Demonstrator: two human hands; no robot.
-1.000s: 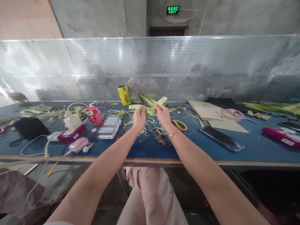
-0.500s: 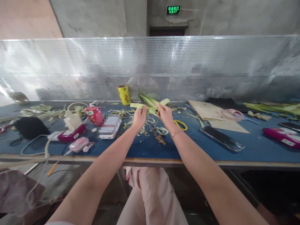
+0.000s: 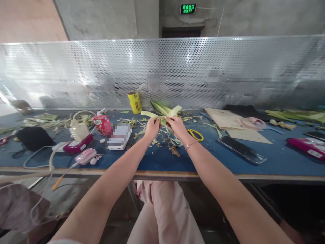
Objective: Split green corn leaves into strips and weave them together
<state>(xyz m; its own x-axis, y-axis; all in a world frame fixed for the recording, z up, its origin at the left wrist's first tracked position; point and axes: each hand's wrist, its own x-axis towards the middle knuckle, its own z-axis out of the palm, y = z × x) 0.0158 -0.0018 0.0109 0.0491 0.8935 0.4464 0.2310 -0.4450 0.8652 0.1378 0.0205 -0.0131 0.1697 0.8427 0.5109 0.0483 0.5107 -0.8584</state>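
Note:
My left hand [image 3: 152,128] and my right hand [image 3: 177,126] meet over the middle of the table, fingers pinched on pale green leaf strips [image 3: 174,111]. One strip end sticks out left past my left hand, another slants up to the right above my right hand. Where the strips cross, my fingers partly hide them. Behind lies a bundle of long green leaves [image 3: 158,105]. Beneath my hands are scattered leaf scraps [image 3: 155,139] and a small brown dried tuft [image 3: 174,151]. Yellow-handled scissors [image 3: 196,135] rest beside my right wrist, mostly covered by it.
A yellow roll [image 3: 134,102] stands by the perforated metal screen [image 3: 162,61]. To the left are a white power bank [image 3: 119,137], a red package [image 3: 102,124] and cables. On the right lie a phone [image 3: 241,149], brown cardboard [image 3: 228,123] and a magenta box [image 3: 306,147].
My hands have drawn closer together, the right one shifting slightly left. The right strip end now points more steeply upward.

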